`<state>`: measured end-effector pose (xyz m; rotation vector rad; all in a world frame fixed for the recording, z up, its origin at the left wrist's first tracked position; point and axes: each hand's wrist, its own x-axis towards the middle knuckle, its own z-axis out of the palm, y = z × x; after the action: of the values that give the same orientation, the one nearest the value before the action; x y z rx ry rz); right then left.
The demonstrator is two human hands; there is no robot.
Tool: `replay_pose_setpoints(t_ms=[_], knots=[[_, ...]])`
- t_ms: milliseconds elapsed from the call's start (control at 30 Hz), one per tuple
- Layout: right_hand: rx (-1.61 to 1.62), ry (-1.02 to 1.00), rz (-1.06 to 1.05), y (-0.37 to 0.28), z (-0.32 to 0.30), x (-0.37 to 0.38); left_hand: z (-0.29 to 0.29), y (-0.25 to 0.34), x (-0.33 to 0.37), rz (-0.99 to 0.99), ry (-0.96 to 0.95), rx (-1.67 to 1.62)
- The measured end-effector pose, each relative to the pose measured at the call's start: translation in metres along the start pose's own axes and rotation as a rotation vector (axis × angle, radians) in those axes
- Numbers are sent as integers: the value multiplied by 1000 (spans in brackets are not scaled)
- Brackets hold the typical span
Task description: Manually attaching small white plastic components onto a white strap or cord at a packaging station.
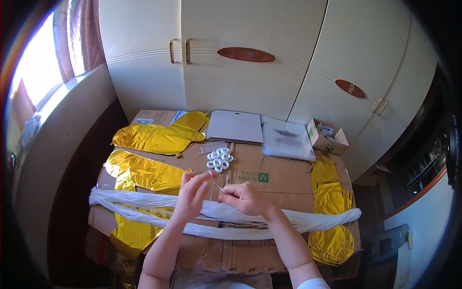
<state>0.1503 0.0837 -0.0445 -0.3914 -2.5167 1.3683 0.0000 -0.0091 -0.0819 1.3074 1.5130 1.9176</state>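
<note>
Surface: flattened cardboard [284,180] before cream wardrobe doors [250,72], carrying gold foil balloons [154,137] and white rings [219,159]. I log my left hand [192,192] and right hand [245,197] each pinched shut on a thin white strand [217,187], above the white fibre bundle [298,221] lying across the cardboard.

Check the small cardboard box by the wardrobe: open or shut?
Open. The small cardboard box has its flaps standing up, and its inside shows from above.
</note>
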Motion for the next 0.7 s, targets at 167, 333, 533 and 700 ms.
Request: replay_pose_setpoints(t_ms=[167, 333, 533, 700], knots=[[124, 104, -103, 13, 5, 0, -26, -21, -13, -212, -314, -479], [-77, 95, -71, 11, 16, 5, 4, 24, -2, -353, 45, -711], [-90, 74, -125, -2, 3, 0, -21, -9, -10, -103, -419, -198], [-20, 157, -174, 10, 15, 3, -1, 10, -5, -133, -185, -564]])
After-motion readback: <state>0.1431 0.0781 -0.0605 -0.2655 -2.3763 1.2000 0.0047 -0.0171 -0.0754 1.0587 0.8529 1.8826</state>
